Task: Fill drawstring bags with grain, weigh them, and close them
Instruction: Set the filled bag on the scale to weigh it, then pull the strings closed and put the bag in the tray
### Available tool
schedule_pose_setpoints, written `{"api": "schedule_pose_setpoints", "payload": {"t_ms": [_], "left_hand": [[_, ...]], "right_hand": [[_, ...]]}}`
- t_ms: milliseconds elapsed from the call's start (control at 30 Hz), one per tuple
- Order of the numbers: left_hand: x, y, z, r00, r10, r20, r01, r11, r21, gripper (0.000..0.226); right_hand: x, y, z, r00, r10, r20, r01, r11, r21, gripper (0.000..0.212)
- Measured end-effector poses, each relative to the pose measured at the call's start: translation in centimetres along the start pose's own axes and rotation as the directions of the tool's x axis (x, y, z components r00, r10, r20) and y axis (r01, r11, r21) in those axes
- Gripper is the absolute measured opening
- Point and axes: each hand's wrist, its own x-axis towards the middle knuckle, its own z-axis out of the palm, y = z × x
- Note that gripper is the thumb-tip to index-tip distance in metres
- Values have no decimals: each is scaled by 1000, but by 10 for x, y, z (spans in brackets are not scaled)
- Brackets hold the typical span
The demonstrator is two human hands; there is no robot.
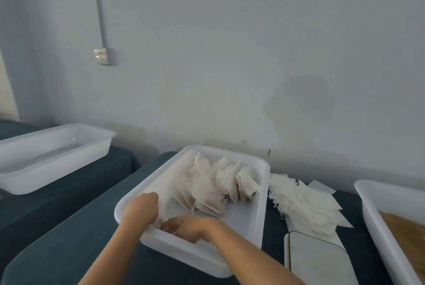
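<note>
Both hands, left hand [143,207] and right hand [187,227], curled in middle tray [259,211] corner, grip unclear; filled bags [220,183] lean loosely behind them, so a nudge could topple them.

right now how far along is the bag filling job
Done: a batch of filled bags lies in the middle tray. In hand: the left hand and right hand are together at that tray's near corner, apparently handling one more bag, mostly hidden. Left: a stack of flat empty bags waits beside the tray, behind the scale, and grain remains in the right tray. Roughly midway.
</note>
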Motion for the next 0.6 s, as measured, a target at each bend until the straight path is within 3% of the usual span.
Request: {"api": "schedule_pose_setpoints", "payload": {"t_ms": [100,200,300,367,433,500,533,600], "left_hand": [[2,9,2,992,7,-125,-8,1000,-12,27],[3,32,-5,959,47,-280,-59,998,-34,37],[3,66,-18,931,131,-342,-181,976,-119,40],[0,92,-24,910,199,-365,-273,948,-163,37],[-4,120,-27,889,263,-375,-347,921,-176,30],[-9,146,-27,861,323,-393,-416,892,-177,26],[-11,157,-26,845,347,-407,-446,877,-177,24],[-15,177,-23,819,384,-427,-492,852,-178,23]], "right_hand": [[-15,7,-9,995,-59,-79,63,997,50,49],[-45,26,-37,927,-141,-348,208,964,163,35],[-82,60,-77,794,-102,-599,316,911,264,25],[-105,93,-101,625,11,-780,318,910,267,27],[-122,133,-117,403,132,-906,210,950,232,29],[-132,174,-127,255,220,-941,-16,975,224,25],[-135,194,-131,249,264,-932,-124,963,240,22],[-138,224,-133,333,345,-877,-294,922,251,18]]}}
